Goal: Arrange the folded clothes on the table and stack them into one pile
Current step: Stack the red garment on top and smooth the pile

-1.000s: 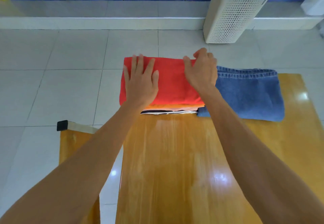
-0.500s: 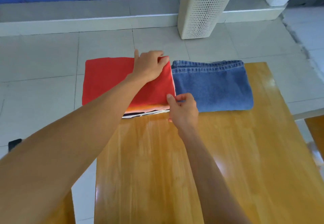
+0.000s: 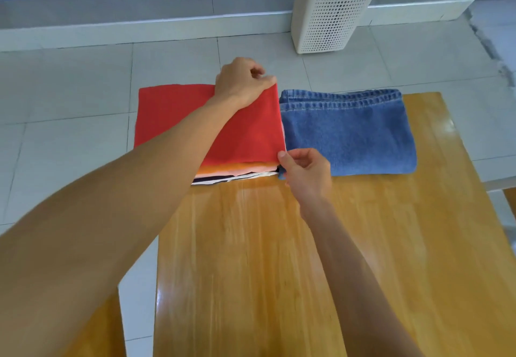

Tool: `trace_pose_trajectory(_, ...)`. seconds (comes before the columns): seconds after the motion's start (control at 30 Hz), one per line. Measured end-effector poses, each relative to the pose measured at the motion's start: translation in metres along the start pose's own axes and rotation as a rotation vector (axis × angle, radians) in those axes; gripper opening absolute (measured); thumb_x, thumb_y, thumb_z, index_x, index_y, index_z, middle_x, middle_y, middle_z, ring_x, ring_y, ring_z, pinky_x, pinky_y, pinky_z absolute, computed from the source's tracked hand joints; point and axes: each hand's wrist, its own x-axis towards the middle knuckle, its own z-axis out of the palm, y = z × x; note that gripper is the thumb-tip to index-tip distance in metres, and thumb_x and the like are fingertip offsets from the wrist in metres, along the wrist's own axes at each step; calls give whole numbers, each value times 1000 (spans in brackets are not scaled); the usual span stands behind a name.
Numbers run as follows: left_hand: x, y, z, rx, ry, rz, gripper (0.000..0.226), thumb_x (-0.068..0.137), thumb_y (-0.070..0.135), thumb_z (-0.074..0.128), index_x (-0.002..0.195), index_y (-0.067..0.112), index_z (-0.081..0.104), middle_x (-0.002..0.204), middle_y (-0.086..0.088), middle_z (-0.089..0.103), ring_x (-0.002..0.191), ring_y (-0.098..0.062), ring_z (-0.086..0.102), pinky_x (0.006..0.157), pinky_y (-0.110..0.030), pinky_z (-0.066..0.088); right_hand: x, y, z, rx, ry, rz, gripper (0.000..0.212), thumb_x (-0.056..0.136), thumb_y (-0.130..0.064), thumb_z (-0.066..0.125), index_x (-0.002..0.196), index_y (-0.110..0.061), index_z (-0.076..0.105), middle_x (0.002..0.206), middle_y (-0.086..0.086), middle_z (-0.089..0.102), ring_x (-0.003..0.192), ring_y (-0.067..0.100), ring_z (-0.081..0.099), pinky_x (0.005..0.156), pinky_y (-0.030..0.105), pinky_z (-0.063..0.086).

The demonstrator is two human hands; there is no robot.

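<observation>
A pile of folded clothes sits at the far left of the wooden table (image 3: 279,259), with a red folded garment (image 3: 251,133) on top and orange, pink, white and dark layers (image 3: 231,174) showing beneath. Folded blue jeans (image 3: 349,133) lie right beside the pile, touching it. My left hand (image 3: 243,83) pinches the far right corner of the red garment. At the near right corner, my right hand (image 3: 304,172) pinches the red garment's edge, where the pile meets the jeans.
A white perforated laundry basket (image 3: 332,10) stands on the tiled floor beyond the table. Blue washer panels line the back wall. A second wooden surface (image 3: 95,328) lies at the lower left. The pile overhangs the table's left edge.
Both hands left the top of the red garment and moved to its right edge. The left hand closed on the far corner, the right hand on the near corner. My view shifted right.
</observation>
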Motion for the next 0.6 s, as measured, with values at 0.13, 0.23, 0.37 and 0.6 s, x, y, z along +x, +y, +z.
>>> trace_pose_trajectory(0.13, -38, -25, -41, 141, 277, 155, 24, 95, 19, 41, 92, 25, 63, 96, 6, 65, 108, -23, 61, 114, -42, 24, 8, -40, 7, -85, 193, -237, 9, 92, -29, 61, 94, -25, 69, 96, -11, 70, 93, 6, 64, 84, 31, 53)
trace_pose_trajectory(0.23, -77, -63, -61, 278, 381, 107, 35, 97, 11, 36, 115, 15, 65, 125, -5, 62, 136, -26, 44, 118, -53, 16, 23, -66, 54, -290, 141, -665, 30, 97, -28, 49, 117, -23, 71, 128, 0, 66, 122, 19, 57, 103, 37, 45)
trace_pose_trajectory(0.37, -111, -103, -51, 458, 281, 19, 50, 102, 26, 27, 145, 9, 46, 159, -12, 32, 151, -28, 19, 120, -55, 12, 25, -57, 119, -878, -194, -929, 50, 105, -37, 32, 153, -27, 38, 164, 2, 28, 153, 23, 21, 121, 51, 20)
trace_pose_trajectory(0.6, -109, -113, -41, 521, 217, -56, 56, 104, 41, 20, 156, 21, 25, 165, -7, 17, 152, -25, 13, 120, -54, 14, 74, -57, 81, -1093, -129, -588, 61, 105, -48, 14, 160, -22, 19, 168, 0, 16, 156, 21, 4, 122, 57, -1)
